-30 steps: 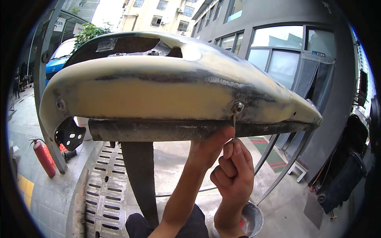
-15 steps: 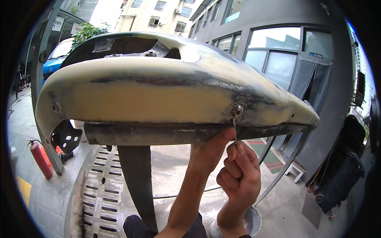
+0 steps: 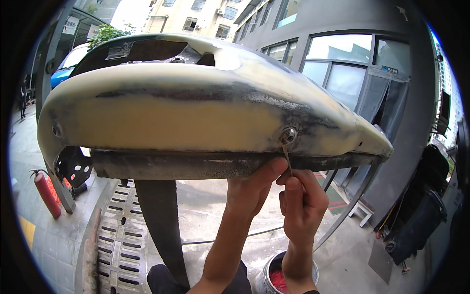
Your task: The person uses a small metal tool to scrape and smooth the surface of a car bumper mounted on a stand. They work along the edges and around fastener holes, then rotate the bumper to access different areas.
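A large car body panel (image 3: pixel 186 122) with tan and grey sanded patches stretches across the view, a dark strip along its lower edge. On its right half sits a round metal-rimmed hole (image 3: pixel 288 136). My left hand (image 3: pixel 249 188) is closed around the lower edge, thumb in front and the other fingers partly hidden behind. In my right hand (image 3: pixel 303 201), thumb and fingers pinch the bottom of a thin narrow strip (image 3: pixel 286 156). Its upper end meets the lower rim of the hole; I cannot make out its material. The thumb of my left hand is close beside it.
Dark and metal stand legs (image 3: pixel 164 220) support the panel. Between my knees and the right leg stands a bucket (image 3: pixel 267 277) with something red inside. A red fire extinguisher (image 3: pixel 47 196) is at left, near a metal drain grate (image 3: pixel 120 245). Black bins (image 3: pixel 418 225) stand at right.
My right hand has shifted slightly up and right, and its grip on the strip has turned. The strip leans more. The view has moved a little, showing red inside the bucket.
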Motion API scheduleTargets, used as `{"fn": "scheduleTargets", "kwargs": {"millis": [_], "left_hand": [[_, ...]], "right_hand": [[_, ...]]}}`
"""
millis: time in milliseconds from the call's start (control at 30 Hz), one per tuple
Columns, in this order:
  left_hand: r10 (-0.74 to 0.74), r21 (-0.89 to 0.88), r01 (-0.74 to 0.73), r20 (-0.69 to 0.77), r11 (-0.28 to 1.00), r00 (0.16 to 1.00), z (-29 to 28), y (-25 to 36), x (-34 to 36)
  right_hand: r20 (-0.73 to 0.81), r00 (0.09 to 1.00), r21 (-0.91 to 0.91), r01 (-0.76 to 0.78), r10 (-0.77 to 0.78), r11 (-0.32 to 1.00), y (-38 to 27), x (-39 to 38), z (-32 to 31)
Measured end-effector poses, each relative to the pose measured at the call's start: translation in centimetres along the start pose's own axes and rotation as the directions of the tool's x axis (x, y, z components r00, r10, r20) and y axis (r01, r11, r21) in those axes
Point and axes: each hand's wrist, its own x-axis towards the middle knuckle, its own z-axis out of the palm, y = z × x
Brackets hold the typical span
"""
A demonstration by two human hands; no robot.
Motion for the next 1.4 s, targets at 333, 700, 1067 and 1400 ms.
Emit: {"fn": "scheduleTargets", "kwargs": {"millis": [333,700,1067,1400], "left_hand": [[0.034,0.046,-0.03,-0.08,0.998,0.996,-0.3,-0.3,-0.2],[0.083,0.035,-0.08,-0.095,0.996,0.992,1.1,-0.6,-0.2],[0.087,0.095,-0.072,-0.153,0.993,0.984,2.1,-0.4,-0.2],[0.133,0.056,-0.129,-0.076,0.99,0.988,1.0,-0.6,0.0]], "right_hand": [[0.398,0.865,0.573,-0.495,0.307,0.653,-1.9,0.1,-0.6],[0.475,0.744,0.543,-0.669,0.471,0.508,-4.1,0.8,-1.7],[0.447,0.78,0.46,-0.621,0.438,0.635,-3.9,2.0,-3.1],[0.354,0.903,0.397,-0.38,0.242,0.835,-1.4,1.5,-1.7]]}}
